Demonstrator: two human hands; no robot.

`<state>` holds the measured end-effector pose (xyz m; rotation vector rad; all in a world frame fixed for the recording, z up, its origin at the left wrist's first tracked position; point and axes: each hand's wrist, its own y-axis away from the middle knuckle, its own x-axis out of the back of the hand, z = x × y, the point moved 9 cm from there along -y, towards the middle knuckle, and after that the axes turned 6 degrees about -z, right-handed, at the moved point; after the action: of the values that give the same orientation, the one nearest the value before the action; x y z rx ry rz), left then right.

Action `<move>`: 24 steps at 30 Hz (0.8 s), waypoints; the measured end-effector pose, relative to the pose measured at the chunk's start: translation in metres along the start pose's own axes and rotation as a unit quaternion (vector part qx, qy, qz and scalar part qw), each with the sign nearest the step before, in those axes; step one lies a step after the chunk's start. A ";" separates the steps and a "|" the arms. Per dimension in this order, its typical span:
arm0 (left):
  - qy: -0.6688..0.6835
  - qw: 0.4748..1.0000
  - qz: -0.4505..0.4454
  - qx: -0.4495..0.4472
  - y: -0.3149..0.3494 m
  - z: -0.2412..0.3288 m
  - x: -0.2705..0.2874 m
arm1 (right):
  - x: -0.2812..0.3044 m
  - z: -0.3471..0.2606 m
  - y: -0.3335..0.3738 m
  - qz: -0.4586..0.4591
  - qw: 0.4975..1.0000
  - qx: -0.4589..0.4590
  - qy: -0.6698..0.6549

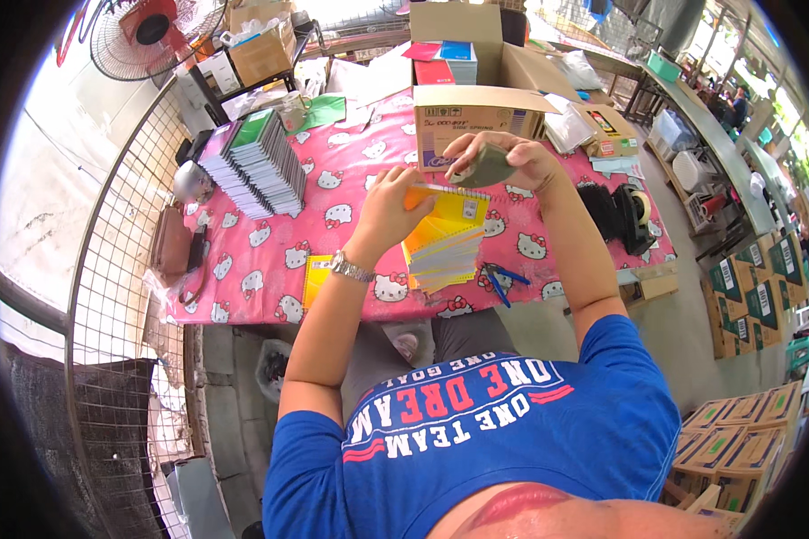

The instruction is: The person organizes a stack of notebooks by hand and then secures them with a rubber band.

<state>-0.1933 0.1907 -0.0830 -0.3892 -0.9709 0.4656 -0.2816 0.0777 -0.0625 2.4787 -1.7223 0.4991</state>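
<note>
My left hand [388, 208] grips the left edge of a fanned bundle of yellow and white spiral-bound notebooks [442, 235], held upright above the table's near edge. My right hand [511, 160] is at the bundle's top, closed on a small grey-green cloth-like piece [487, 167] just above the spiral binding. A wristwatch [351, 267] sits on my left wrist. Both forearms rise from my blue printed shirt.
The table wears a pink cartoon-cat cloth [270, 260]. A slanted stack of notebooks [253, 163] lies at left, a yellow booklet [315, 277] near the front edge, blue-handled pliers [503, 280] to the right, open cardboard boxes [463, 115] behind, a tape dispenser [632, 216] at right. A wire fence [117, 269] stands at left.
</note>
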 end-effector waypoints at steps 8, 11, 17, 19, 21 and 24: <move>0.088 0.995 -0.036 -0.025 -0.005 0.005 -0.007 | 0.007 0.028 -0.007 0.033 0.995 -0.028 -0.090; 0.096 0.994 -0.041 0.008 -0.005 -0.003 -0.005 | 0.014 0.025 -0.009 0.051 0.987 -0.098 0.118; 0.117 0.991 -0.057 0.040 -0.006 -0.011 -0.010 | 0.049 0.129 0.013 0.124 0.948 -0.245 0.161; 0.125 0.991 -0.038 0.023 -0.010 -0.008 -0.014 | 0.080 0.189 0.062 0.267 0.902 -0.287 0.181; 0.138 0.988 -0.036 0.064 -0.007 -0.020 -0.018 | 0.050 0.250 0.100 0.255 0.831 -0.387 0.308; 0.186 0.974 -0.012 0.127 0.002 -0.044 -0.021 | -0.018 0.294 0.141 0.305 0.737 -0.384 0.465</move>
<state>-0.1668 0.1765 -0.1213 -0.2222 -0.5430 0.4686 -0.3538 -0.0312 -0.3621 0.7879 -1.6655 0.6934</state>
